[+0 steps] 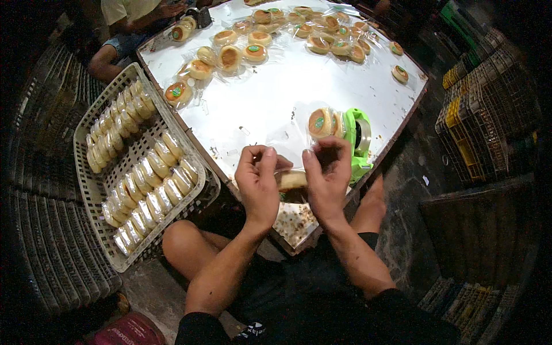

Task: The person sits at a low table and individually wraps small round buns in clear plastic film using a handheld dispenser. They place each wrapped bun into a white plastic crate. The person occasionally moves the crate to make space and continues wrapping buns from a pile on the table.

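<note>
Film-wrapped, round cream-and-brown bun (293,180): held between left hand (257,184) and right hand (326,181), fingers curled, gripping its sides.

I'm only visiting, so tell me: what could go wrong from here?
The bun between the left hand and right hand is close to the near corner of the table, so it might fall if it slips. The tape dispenser sits near the table's right edge; a bump could knock it off.
</note>
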Motion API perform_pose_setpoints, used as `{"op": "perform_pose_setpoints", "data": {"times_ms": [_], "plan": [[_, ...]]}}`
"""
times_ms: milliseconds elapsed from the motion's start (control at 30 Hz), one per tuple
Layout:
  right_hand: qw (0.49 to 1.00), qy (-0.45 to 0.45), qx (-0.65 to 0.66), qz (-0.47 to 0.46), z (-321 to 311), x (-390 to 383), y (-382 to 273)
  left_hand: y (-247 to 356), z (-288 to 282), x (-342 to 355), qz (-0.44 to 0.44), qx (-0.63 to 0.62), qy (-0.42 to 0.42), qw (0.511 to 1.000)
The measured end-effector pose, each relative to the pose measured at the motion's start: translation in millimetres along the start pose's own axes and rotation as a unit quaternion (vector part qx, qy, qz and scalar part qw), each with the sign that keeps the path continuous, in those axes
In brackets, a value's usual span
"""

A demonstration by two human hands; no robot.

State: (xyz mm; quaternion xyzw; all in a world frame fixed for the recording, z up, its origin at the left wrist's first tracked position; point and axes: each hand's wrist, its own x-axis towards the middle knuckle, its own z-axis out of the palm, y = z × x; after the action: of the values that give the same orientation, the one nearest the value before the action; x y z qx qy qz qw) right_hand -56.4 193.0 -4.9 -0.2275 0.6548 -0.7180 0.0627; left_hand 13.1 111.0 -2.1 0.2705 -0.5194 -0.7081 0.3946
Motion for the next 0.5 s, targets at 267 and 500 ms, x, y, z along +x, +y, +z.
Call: {"op": "perform_pose_setpoints", "data": {"times_ms": [267, 500], "plan": [[0.974, -0.163, -0.138, -0.072, 10, -27, 2, -2, -8, -2, 0.086, 0.054, 0.027, 0.994], [0.938, -0.116, -0.245, -0.215, -15, -1, -3, 6, -17, 12, 0.124, 0.075, -0.176, 0.974]]}}
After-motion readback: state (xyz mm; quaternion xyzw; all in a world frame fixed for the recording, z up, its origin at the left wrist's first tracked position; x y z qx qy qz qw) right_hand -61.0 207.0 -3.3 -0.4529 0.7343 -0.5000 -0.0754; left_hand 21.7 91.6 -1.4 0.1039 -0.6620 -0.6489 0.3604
